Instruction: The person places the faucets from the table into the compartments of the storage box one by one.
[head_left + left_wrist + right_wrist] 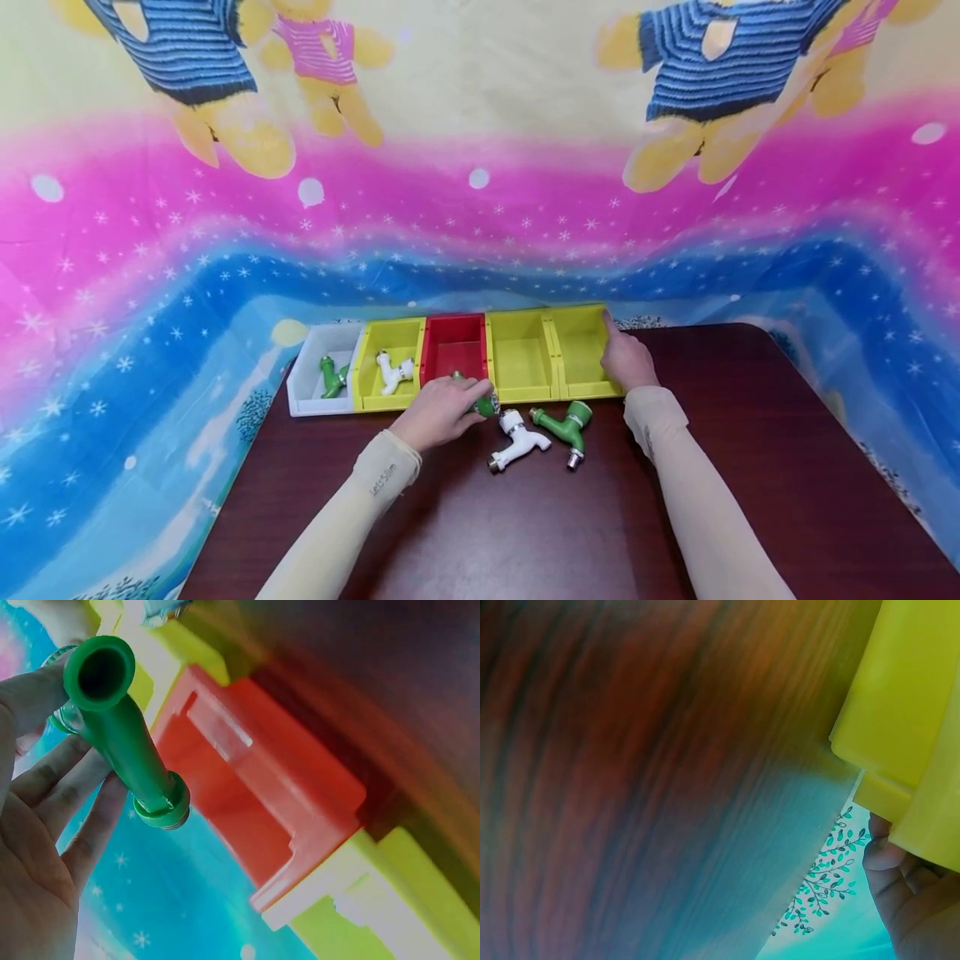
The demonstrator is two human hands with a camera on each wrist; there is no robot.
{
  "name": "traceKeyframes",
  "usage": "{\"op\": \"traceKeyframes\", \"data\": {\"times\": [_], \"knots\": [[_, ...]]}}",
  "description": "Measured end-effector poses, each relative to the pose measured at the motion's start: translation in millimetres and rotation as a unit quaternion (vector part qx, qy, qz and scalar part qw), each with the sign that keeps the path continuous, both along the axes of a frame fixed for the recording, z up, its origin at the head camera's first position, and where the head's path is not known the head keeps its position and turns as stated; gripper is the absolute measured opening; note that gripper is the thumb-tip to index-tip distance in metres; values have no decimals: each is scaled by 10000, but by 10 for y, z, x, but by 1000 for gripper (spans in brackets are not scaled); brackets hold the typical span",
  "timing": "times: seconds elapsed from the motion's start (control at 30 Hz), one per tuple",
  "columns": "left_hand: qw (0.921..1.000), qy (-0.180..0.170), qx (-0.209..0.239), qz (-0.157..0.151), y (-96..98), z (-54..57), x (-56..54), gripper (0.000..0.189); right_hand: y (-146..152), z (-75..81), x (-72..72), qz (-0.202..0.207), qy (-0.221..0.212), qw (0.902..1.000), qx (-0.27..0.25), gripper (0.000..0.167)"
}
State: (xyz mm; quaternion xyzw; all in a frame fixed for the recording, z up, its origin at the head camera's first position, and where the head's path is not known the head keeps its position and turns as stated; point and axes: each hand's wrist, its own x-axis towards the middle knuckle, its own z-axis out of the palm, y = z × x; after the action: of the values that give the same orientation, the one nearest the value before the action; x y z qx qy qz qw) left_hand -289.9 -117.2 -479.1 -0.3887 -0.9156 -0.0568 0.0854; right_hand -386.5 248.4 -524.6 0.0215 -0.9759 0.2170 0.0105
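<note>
My left hand [442,411] pinches a green faucet [131,742] between thumb and fingers, just in front of the red bin [455,346]. The faucet's round open spout faces the left wrist camera. At the right end of the bin row, my right hand [628,360] grips the side wall of the last yellow bin [588,354]; some of its fingers are hidden behind the bin in the right wrist view. On the table before the bins lie a white faucet [517,442] and another green faucet [566,429], both near the left hand.
A white bin [322,407] at the left end holds a green faucet [331,377]. Beside it, a yellow bin [386,401] holds a white faucet [393,372]. Another yellow bin [519,350] adjoins the red one. Behind the brown table [525,533] hangs a printed cloth [480,225].
</note>
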Motion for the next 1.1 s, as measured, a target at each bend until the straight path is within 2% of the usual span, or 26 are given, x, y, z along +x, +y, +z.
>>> {"op": "traceKeyframes", "data": {"times": [0.2, 0.37, 0.63, 0.8, 1.1], "knots": [[9996, 109, 87, 261, -76, 96, -127, 45, -23, -6, -4, 14, 13, 10000, -11, 86], [9986, 313, 216, 357, -127, 126, -278, 44, -16, -14, -17, -38, 37, 10000, -6, 86], [9969, 79, 378, 690, -178, 145, -475, 49, 9, -12, -19, -27, -5, 10000, -33, 84], [9955, 121, 439, 833, -195, 159, -555, 46, 20, -1, -18, -45, 126, 9999, -49, 83], [9917, -94, 560, 1156, -209, 117, -680, 47, 4, -18, -6, -35, 116, 9999, 4, 81]]}}
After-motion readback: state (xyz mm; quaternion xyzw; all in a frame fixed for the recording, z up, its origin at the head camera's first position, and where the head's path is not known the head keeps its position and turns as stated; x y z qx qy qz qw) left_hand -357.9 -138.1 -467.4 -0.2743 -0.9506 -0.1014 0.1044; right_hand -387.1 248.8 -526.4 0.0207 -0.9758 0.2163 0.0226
